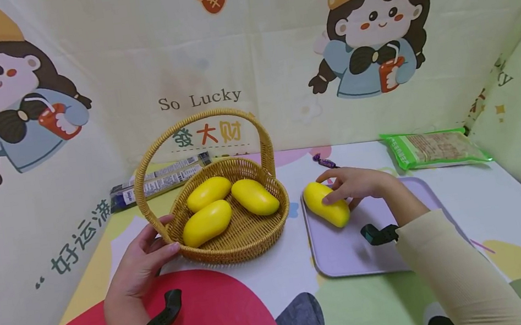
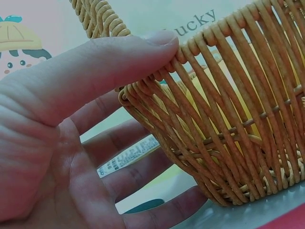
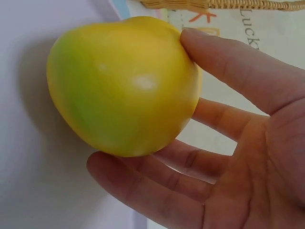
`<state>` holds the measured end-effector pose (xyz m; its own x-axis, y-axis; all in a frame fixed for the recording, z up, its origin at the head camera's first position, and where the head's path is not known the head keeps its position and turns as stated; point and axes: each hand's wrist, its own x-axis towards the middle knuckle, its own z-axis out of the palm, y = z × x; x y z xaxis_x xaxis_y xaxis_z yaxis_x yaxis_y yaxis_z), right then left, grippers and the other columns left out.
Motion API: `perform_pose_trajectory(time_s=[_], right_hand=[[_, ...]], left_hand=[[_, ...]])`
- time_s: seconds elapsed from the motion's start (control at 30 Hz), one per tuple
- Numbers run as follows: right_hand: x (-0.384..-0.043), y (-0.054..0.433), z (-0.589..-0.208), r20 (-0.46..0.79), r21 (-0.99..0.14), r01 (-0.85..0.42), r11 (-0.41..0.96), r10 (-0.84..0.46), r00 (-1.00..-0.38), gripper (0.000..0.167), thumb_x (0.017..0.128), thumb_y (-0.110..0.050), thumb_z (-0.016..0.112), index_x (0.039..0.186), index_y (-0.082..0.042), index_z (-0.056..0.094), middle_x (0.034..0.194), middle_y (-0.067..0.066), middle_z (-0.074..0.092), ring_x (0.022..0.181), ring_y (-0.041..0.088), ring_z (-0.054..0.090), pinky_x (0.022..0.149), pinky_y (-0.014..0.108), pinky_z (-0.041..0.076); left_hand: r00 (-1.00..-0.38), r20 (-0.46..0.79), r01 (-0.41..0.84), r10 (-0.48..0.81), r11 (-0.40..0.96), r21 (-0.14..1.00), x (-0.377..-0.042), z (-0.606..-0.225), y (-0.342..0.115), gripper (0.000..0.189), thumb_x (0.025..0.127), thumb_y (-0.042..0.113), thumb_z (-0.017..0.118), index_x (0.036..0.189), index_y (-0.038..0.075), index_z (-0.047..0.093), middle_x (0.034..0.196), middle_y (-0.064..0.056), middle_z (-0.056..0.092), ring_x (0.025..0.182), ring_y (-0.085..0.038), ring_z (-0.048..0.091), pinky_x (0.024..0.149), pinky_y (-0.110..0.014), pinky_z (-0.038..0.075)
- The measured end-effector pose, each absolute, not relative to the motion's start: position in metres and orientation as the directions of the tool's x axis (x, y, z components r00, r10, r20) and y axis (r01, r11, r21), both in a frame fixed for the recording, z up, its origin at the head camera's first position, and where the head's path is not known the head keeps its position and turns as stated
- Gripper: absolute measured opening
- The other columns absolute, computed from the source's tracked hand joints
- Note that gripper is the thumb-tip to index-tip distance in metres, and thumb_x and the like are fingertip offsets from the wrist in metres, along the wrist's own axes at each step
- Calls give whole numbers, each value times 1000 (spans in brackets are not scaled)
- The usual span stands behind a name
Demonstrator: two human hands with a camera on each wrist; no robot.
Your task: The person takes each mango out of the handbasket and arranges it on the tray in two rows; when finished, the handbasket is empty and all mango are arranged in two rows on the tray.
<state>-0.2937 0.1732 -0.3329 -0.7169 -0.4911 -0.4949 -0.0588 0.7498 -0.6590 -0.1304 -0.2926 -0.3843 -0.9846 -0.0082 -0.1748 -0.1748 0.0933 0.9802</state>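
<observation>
A wicker basket (image 1: 238,253) with a tall arched handle stands left of centre, with three yellow mangoes (image 1: 207,224) inside. At its left side my left hand (image 1: 128,270) grips the rim by the foot of the handle. The left wrist view has the thumb over the rim and the other fingers against the outer wall (image 2: 228,105). My right hand (image 1: 361,184) holds another mango (image 3: 119,90) between thumb and fingers, at the left part of a light purple tray (image 1: 349,258). Whether this mango touches the tray, I cannot tell.
Behind the basket lies a long dark packet (image 1: 163,180). A small purple wrapped candy (image 1: 324,162) is beyond the tray, and a green-edged food packet (image 1: 438,147) lies at the back right. Printed cloth walls (image 1: 276,60) enclose the table at the back and sides.
</observation>
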Motion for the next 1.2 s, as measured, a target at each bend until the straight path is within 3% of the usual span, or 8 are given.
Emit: perform_pose_trajectory(time_s=[0.27, 1.2], right_hand=[[-295, 173, -332, -499, -669, -24, 743, -473, -726, 73, 94, -33, 74, 155, -13, 39, 148, 29, 45, 121, 37, 59, 82, 43, 64], [-294, 172, -327, -499, -626, -57, 778, -456, -737, 71, 96, -35, 71, 155, -12, 40, 147, 29, 48, 119, 39, 58, 83, 46, 64]], left_hand=[[-985, -171, -171, -3, 88, 981, -131, -385, -293, 65, 99, 16, 70, 156, 25, 40, 160, -11, 39, 127, -5, 56, 97, -19, 55], [-990, -144, -143, 13, 63, 988, -132, -387, -293, 64, 99, 12, 70, 155, 23, 42, 158, -10, 39, 128, -6, 56, 96, -20, 55]])
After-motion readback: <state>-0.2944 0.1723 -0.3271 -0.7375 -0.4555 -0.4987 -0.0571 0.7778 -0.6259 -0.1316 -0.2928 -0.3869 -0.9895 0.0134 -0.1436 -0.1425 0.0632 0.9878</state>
